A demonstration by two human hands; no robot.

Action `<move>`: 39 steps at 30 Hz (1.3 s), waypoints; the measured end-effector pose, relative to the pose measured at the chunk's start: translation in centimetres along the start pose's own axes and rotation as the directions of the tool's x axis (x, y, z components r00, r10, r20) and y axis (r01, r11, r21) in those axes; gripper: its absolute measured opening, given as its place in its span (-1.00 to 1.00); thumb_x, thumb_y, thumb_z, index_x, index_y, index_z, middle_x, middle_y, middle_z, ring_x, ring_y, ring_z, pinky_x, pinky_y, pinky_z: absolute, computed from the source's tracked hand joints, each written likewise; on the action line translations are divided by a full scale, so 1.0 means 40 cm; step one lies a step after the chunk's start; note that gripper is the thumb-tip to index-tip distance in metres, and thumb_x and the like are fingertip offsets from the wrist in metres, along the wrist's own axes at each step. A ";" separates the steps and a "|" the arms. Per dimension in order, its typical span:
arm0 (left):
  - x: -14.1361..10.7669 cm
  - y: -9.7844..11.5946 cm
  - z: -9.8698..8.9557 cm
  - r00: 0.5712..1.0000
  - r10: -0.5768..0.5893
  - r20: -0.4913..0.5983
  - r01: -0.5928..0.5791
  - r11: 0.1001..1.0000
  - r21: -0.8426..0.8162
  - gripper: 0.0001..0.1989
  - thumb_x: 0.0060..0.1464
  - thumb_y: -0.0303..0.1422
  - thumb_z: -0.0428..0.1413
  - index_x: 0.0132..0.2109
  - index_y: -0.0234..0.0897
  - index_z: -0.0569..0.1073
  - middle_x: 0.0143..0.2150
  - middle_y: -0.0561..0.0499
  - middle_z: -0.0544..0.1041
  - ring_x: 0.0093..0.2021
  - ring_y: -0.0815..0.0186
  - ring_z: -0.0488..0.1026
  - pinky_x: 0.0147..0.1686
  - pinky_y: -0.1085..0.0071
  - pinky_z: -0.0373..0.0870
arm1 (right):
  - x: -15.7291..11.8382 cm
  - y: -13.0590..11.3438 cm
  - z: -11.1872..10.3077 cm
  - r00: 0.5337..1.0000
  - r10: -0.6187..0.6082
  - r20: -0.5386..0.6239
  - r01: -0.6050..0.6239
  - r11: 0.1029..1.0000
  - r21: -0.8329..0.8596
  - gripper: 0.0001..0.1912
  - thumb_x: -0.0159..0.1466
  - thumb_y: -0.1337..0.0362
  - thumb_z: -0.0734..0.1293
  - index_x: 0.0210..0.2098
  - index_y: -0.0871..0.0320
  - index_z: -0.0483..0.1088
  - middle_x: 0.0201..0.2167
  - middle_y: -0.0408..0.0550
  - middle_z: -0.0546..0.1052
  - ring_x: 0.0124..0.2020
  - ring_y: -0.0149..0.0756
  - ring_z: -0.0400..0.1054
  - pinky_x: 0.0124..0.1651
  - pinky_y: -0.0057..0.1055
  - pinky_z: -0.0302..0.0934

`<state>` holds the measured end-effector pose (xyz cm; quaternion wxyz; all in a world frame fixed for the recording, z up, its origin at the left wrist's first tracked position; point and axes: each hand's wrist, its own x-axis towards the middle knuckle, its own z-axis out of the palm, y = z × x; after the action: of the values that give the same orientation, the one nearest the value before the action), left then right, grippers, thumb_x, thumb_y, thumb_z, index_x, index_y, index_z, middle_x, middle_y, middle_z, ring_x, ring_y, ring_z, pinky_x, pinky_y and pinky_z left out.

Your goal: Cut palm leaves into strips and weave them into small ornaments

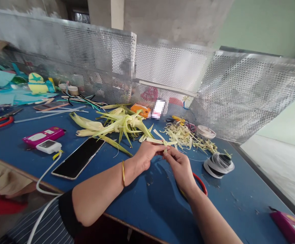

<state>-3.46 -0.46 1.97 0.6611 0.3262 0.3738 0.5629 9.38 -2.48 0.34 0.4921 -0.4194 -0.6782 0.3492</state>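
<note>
My left hand [149, 153] and my right hand [180, 165] meet above the blue table, fingers pinched together. Between their fingertips is a pale green corn husk strip [165, 143], its loose ends sticking out past the fingers. Beyond my left hand lies a pile of corn husks [127, 123]. A heap of thin husk shreds [180, 135] sits beyond my right hand. Partly hidden under my right wrist is a red-handled tool [200, 183]. To the right rests a spool of black and white thread [218, 165].
A phone [79, 159], a purple box [44, 135] and a white device with a cable [48, 146] lie left. Scissors [1, 122] are at far left. A tape roll [205, 132] stands behind the shreds. A perforated metal screen [167, 64] borders the blue table [137, 200].
</note>
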 end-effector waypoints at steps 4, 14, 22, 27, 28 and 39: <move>-0.006 0.007 0.006 0.999 0.054 -0.001 -0.054 0.998 0.025 -0.74 -0.47 -0.47 0.38 -0.50 -0.40 0.51 -0.48 -0.05 0.55 -0.47 0.33 0.45 -0.47 0.42 0.36 | -0.004 -0.005 0.003 1.000 0.027 -0.002 -0.027 1.000 -0.011 -0.69 0.25 0.14 0.29 -0.56 0.14 0.29 -0.46 -0.14 0.38 -0.37 -0.33 0.19 -0.27 -0.41 0.07; -0.015 0.019 0.012 0.996 0.093 -0.008 -0.093 0.995 0.023 -0.74 -0.49 -0.48 0.38 -0.55 -0.37 0.46 -0.54 0.04 0.48 -0.51 0.39 0.39 -0.55 0.47 0.27 | -0.009 -0.009 0.006 1.000 -0.006 -0.005 0.006 0.999 -0.038 -0.71 0.24 0.19 0.29 -0.58 0.14 0.28 -0.45 -0.13 0.39 -0.35 -0.31 0.24 -0.25 -0.41 0.11; -0.012 0.019 0.010 0.994 0.104 -0.035 -0.103 0.994 0.033 -0.77 -0.47 -0.50 0.36 -0.55 -0.36 0.48 -0.54 0.05 0.48 -0.53 0.40 0.36 -0.55 0.46 0.21 | -0.010 -0.015 0.014 0.999 -0.046 -0.011 0.045 0.998 -0.052 -0.69 0.24 0.21 0.27 -0.61 0.12 0.23 -0.49 -0.15 0.34 -0.38 -0.32 0.23 -0.26 -0.41 0.12; 0.004 0.014 -0.005 0.995 0.099 -0.034 -0.096 0.992 0.083 -0.78 -0.44 -0.51 0.36 -0.49 -0.37 0.54 -0.48 0.00 0.54 -0.44 0.34 0.44 -0.42 0.43 0.33 | -0.013 -0.012 0.017 0.997 -0.078 0.005 0.078 0.990 -0.117 -0.70 0.28 0.23 0.24 -0.57 0.12 0.26 -0.35 -0.10 0.45 -0.27 -0.29 0.32 -0.17 -0.40 0.14; 0.007 0.018 -0.008 0.996 0.081 -0.026 -0.078 0.993 0.093 -0.77 -0.42 -0.50 0.36 -0.47 -0.37 0.55 -0.46 -0.01 0.55 -0.42 0.33 0.46 -0.39 0.42 0.35 | -0.013 -0.013 0.013 0.997 -0.079 0.004 0.079 0.985 -0.156 -0.70 0.30 0.21 0.23 -0.56 0.12 0.29 -0.30 -0.07 0.48 -0.23 -0.27 0.34 -0.14 -0.39 0.15; 0.011 0.053 -0.029 0.989 -0.103 0.108 0.081 0.978 0.191 -0.75 -0.26 -0.45 0.28 -0.29 -0.32 0.63 -0.48 -0.01 0.55 -0.48 0.39 0.42 -0.38 0.44 0.31 | 0.015 0.008 -0.049 0.972 0.068 -0.226 -0.112 0.976 -0.189 -0.65 0.20 -0.03 0.35 -0.22 0.12 0.39 -0.42 -0.12 0.51 -0.50 -0.31 0.39 -0.42 -0.41 0.19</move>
<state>-5.49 0.32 3.14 0.6740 0.4011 0.4001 0.4741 11.23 -1.68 0.82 0.5025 -0.5332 -0.6319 0.2527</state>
